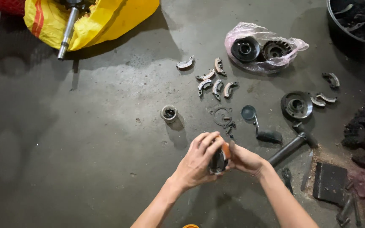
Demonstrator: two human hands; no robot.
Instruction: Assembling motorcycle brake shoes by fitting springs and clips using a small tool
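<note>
While both hands met over the floor, the left hand (197, 162) curled its fingers around a small dark round part (218, 162), and the right hand (243, 159) pinched the same part from the other side, an orange bit showing at its top. The part sat between the two palms, held above the concrete, near the middle of the view.

Six curved brake shoes (210, 80) lay in a loose cluster beyond the hands, and three more (326, 90) lay farther right. Two dark toothed discs rested in one pink plastic bag (265, 46). One round hub plate (296, 104) lay just beside those right-hand shoes. One small metal cup (169, 113) stood alone to the left. One hammer (292, 145) lay by the right forearm, with one round-headed tool (258, 126) near it, and a thin wire ring (222, 115) lay among tiny bits. One flat dark block (329, 182) lay at the lower right. One steel shaft (67, 30) rested on one yellow sack (102, 19) at the top left, and one dark tub (355, 19) stood at the top right corner.

The surface was a grey, stained concrete floor (85, 139), dimly lit, with sawdust-like grit near the block.
</note>
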